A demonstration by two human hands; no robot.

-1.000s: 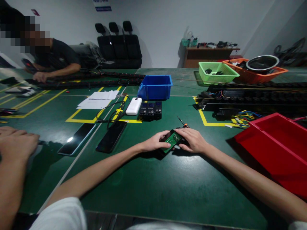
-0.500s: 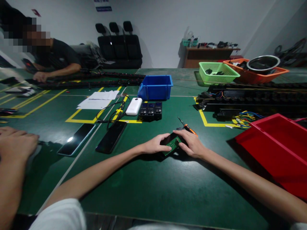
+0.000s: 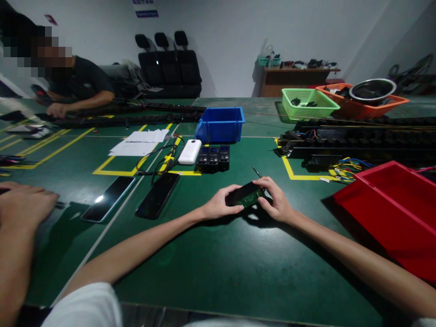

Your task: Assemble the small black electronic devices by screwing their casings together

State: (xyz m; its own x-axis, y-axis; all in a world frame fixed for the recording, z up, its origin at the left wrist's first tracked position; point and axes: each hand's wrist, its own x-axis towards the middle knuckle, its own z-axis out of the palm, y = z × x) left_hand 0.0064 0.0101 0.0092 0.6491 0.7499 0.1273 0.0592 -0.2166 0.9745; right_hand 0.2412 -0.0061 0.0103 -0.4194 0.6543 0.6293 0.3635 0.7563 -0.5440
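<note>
Between my two hands is a green circuit board [image 3: 250, 199] with a black casing [image 3: 241, 192] along its far side. My left hand [image 3: 221, 202] grips its left end, thumb on the near edge. My right hand [image 3: 275, 200] pinches the right end, fingers over the top and thumb at the board. Just beyond the right hand lies a screwdriver [image 3: 256, 171]; its shaft shows while the hand hides the handle. Further back stand several joined black modules [image 3: 214, 158] with small displays.
Left of my hands lie a black phone [image 3: 158, 195] and another phone [image 3: 109, 199]. A white power bank [image 3: 190, 151] and blue bin [image 3: 221, 125] stand behind. A red bin [image 3: 384, 204] is at right. A neighbour's hand [image 3: 30, 204] is at far left; another person [image 3: 85, 86] works across the table.
The board has been tilted and raised slightly, so more of the black casing shows. My right hand has shifted up and now covers the screwdriver's orange handle.
</note>
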